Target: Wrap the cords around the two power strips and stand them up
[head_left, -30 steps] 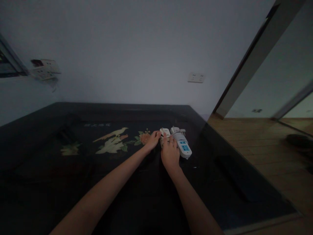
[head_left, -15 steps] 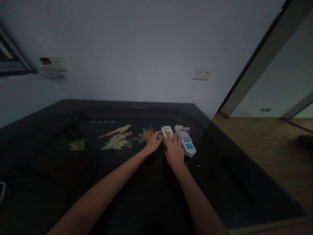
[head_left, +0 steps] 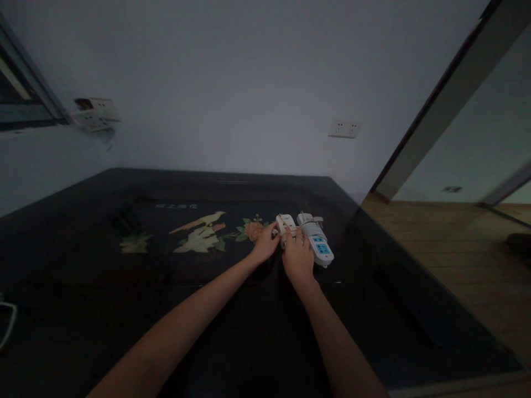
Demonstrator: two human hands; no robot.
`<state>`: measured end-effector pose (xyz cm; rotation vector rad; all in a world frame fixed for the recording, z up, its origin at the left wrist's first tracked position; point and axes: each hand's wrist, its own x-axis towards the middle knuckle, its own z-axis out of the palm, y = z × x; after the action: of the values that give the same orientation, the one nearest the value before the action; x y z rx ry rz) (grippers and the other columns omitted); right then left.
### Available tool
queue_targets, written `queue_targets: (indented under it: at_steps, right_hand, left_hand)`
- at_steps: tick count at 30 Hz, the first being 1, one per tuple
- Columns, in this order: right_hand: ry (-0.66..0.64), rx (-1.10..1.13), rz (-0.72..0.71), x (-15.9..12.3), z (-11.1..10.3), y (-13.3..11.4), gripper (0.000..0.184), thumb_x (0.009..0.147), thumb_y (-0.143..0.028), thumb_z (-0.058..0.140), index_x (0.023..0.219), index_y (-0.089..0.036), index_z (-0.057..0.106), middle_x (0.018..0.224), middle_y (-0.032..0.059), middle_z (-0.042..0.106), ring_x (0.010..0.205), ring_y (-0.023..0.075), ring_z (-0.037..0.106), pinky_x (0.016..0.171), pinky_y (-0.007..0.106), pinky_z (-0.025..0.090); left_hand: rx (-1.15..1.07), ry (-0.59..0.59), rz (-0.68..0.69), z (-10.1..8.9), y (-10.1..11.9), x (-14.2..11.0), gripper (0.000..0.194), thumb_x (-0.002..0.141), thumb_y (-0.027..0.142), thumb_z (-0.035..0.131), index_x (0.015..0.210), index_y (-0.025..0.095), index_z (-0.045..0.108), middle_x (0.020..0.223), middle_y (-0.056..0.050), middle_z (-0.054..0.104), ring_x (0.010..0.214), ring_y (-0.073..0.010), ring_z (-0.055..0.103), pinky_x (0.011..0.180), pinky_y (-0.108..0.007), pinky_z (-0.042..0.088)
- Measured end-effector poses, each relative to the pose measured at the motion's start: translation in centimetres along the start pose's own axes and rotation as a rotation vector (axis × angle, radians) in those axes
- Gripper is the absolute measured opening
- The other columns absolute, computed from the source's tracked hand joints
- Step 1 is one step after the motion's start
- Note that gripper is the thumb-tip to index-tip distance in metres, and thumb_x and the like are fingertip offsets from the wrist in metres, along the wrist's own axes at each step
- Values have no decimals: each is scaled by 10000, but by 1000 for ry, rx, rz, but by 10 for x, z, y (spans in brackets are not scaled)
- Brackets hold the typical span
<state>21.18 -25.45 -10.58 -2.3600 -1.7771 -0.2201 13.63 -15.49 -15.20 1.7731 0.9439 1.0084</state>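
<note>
A white power strip with its cord wound round it lies on a dark glossy table. My left hand is at its left side, thumb and fingertips closed at the edge; whether they pinch the cord or the body is too dim to tell. Over its near half lies my right hand, fingers bent round it and hiding that end. Just right of it, close to my right hand, rests a second white power strip with blue sockets and a grey cord wrapped round its upper part.
A bird-and-flower picture decorates the tabletop. A dark flat object lies at the right, and a pale looped thing shows at the left edge. Wall sockets sit behind the table; wooden floor lies beyond its right edge.
The view has shifted slightly. Both hands stay at the left power strip, with the left fingers drawn a little closer to its edge. The second strip lies where it was.
</note>
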Motion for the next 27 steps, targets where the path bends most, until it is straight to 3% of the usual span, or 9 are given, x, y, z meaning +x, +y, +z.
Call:
queue_targets:
  at_steps: [7, 16, 23, 27]
  right_hand:
    - [50, 9, 6, 3, 9, 2, 524, 939, -186, 380, 1462, -193, 355, 1489, 195, 370, 1302, 344, 391, 875, 443, 472]
    - [74, 58, 2, -1, 7, 1, 570, 899, -208, 487, 1456, -206, 367, 1498, 186, 361, 1345, 367, 339, 935, 484, 422]
    - [131, 162, -55, -3, -1, -4, 546, 868, -188, 543, 1403, -137, 448, 1467, 202, 404, 1346, 372, 335, 1031, 539, 316]
    - [173, 260, -165, -1, -8, -6, 436, 935, -199, 425, 1363, -159, 499, 1430, 123, 479, 1355, 267, 355, 1118, 474, 248]
  left_hand:
    - [32, 52, -12, 7, -10, 5, 344, 910, 316, 570, 1219, 166, 551, 1278, -108, 547, 1125, -252, 559, 941, -486, 475]
    - [34, 29, -24, -2, -12, 7, 363, 897, 292, 591, 1234, 167, 545, 1301, -108, 535, 1170, -268, 532, 983, -518, 436]
    - [-76, 52, -60, -15, -2, 0, 515, 730, 111, 675, 1233, 177, 585, 1262, -130, 595, 1216, -282, 512, 1071, -475, 367]
    - [-178, 128, -81, -33, 11, -19, 408, 842, 200, 556, 1250, 186, 570, 1332, -114, 554, 1270, -260, 478, 1098, -436, 339]
